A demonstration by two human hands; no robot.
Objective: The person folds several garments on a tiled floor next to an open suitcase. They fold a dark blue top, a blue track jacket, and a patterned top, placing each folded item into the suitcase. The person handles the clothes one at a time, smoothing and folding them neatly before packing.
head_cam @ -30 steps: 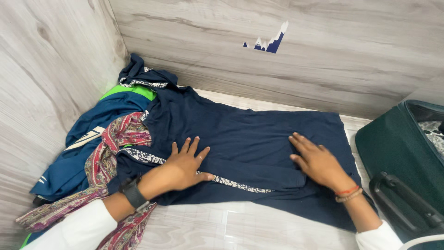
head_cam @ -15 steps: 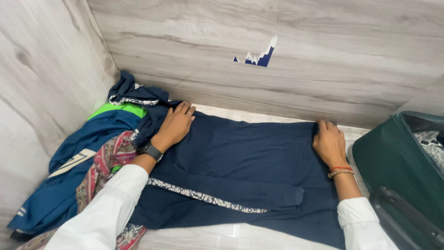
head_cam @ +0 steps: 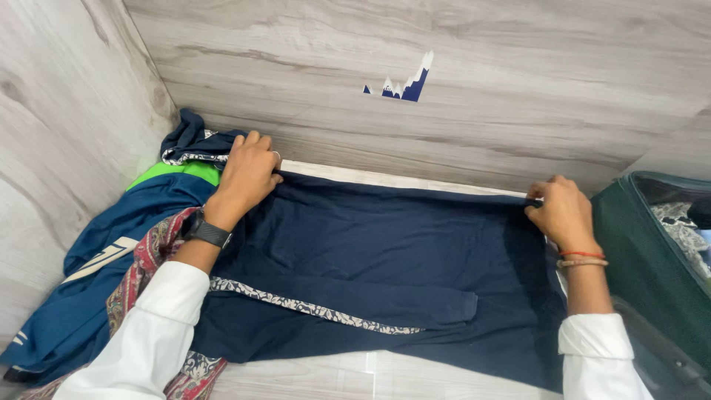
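left hand (head_cam: 248, 172) grips navy garment (head_cam: 385, 259) far edge; right hand (head_cam: 564, 213) apparently pinches opposite corner

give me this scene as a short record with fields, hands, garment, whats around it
left hand: gripping the far left edge of the navy garment
right hand: pinching the far right edge of it
garment: spread flat, patterned white trim along a sleeve
surface: pale wood-look floor, walls behind and to the left
left of garment: clothes pile, blue, green and red paisley
right of garment: green suitcase, open
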